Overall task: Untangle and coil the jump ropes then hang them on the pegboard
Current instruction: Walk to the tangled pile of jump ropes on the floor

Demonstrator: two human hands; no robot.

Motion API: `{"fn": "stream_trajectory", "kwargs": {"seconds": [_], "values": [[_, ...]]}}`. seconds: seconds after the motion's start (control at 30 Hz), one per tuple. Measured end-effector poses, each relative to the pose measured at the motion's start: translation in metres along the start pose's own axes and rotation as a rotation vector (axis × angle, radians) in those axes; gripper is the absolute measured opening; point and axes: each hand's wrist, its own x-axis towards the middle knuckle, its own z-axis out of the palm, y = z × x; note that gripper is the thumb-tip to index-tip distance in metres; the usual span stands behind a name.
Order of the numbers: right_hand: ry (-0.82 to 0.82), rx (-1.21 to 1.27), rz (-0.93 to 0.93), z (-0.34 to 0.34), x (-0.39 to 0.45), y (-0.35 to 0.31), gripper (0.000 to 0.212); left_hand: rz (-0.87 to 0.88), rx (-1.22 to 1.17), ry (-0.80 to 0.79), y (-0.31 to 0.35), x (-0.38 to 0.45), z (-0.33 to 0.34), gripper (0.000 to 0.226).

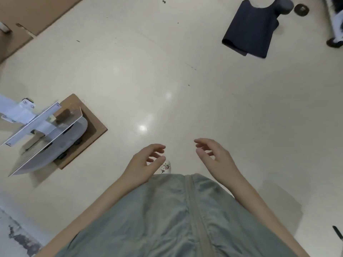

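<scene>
Although I look for the jump ropes, none shows anywhere below me, and the pegboard is out of sight too, so I cannot say where they lie. From the task I judge them light, limp and apt to snag in loops; I would take each by a handle, where it is stiff, and draw the cord through my fingers to coil it. My left hand [146, 162] hovers empty over the floor [167, 71], fingers loosely curled round nothing, and my right hand [213, 156] hangs just beside it, equally slack and holding nothing, the two apart with a gap between them. Below them hangs my grey-green skirt [167, 219], and the toe of a patterned shoe [166, 167] peeps out at its hem. Farther left a white metal stand [37, 127] rests on a brown board [89, 117]. Far off to the upper right lies a folded dark cloth [248, 32] near a dark round weight [286, 5].
</scene>
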Motion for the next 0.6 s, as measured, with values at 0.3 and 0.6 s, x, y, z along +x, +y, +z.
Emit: {"fn": "stream_trajectory", "kwargs": {"seconds": [0.3,0.6], "values": [[0.159,0.085,0.191,-0.101,0.164,-0.015,0.02,0.136,0.023,-0.028,0.133,0.243,-0.069,0.026],[0.185,0.226,0.185,-0.21,0.436,-0.081,0.023,0.011,-0.015,0.003,0.251,0.488,-0.143,0.021]]}}
